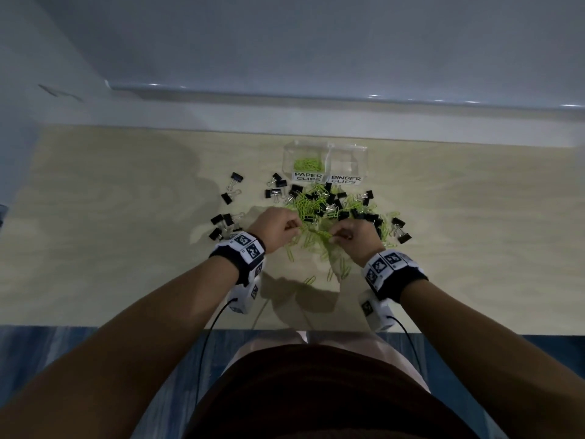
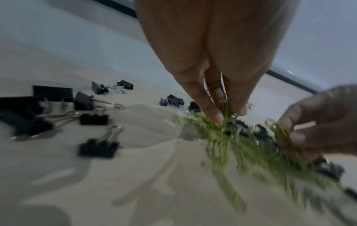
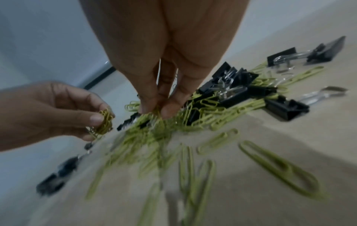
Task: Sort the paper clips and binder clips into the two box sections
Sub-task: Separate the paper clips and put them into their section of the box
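A heap of green paper clips (image 1: 311,213) mixed with black binder clips (image 1: 332,201) lies on the wooden table in front of a clear two-section box (image 1: 326,147). Its left section, labelled PAPER CLIPS (image 1: 308,176), holds a small pile of green clips (image 1: 308,163); nothing shows in the right one, labelled BINDER CLIPS (image 1: 345,179). My left hand (image 1: 296,228) pinches a bunch of green paper clips (image 3: 105,122) at the heap's near edge. My right hand (image 1: 335,237) pinches another bunch (image 2: 278,130) beside it. Both sets of fingertips (image 2: 216,117) (image 3: 168,113) dip into the heap.
Loose binder clips (image 1: 223,221) lie scattered left of the heap, more (image 1: 400,231) to its right. Single paper clips (image 1: 310,279) lie near the table's front edge (image 1: 126,326). A wall with a ledge (image 1: 316,93) runs behind the box.
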`<state>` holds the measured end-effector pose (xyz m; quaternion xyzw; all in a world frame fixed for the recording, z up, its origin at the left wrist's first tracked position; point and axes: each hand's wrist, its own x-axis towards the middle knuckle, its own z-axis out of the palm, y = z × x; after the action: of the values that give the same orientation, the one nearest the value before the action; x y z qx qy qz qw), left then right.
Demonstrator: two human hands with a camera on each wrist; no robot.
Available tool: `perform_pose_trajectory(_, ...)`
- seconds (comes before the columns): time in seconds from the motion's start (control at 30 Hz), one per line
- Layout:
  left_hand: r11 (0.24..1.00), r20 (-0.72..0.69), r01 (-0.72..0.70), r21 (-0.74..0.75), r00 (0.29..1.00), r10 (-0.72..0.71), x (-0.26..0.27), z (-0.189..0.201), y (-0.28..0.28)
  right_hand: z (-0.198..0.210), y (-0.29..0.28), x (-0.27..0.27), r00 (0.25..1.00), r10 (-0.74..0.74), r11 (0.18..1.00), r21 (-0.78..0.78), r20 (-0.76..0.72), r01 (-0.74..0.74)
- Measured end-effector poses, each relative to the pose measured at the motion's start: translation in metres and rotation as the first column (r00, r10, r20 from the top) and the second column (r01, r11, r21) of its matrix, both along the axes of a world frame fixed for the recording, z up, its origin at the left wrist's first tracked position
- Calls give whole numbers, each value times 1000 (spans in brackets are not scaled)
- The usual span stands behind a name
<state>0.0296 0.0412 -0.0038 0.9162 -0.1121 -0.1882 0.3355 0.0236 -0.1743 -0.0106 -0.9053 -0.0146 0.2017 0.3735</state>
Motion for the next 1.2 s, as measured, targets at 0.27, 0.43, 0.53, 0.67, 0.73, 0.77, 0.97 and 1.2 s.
perform_pose_trajectory(0.27,931,32,-308,-197,947,320,87,41,-26,35,5,71,977,-204,961,203,56,189)
perform_pose_trajectory(0.43,944,76,-321,-74,942,326,135,30,-34,44,26,127,968,-193,980,77,160,182)
perform_pose_trajectory(0.53,944,50,-324,-67,944,327,140,25,-31,40,38,148,973,-113,989,-66,200,129)
perform_pose_trajectory(0.67,894,150,-421,-153,884,442,119,31,-13,40,43,148,984,-43,995,-76,172,57)
perform_pose_trajectory(0.73,926,208,-365,-96,902,377,99,22,-3,44,40,132,964,46,996,-90,262,-23)
perform_pose_trajectory(0.77,953,206,-302,-31,931,301,89,15,0,42,37,121,949,120,989,-113,291,-91)
perform_pose_trajectory(0.97,975,149,-90,201,987,60,62,-27,-4,17,23,69,909,413,863,-341,51,-373)
perform_pose_trajectory(1.2,970,133,-197,139,975,179,61,-32,-8,4,31,53,920,390,862,-367,40,-349)
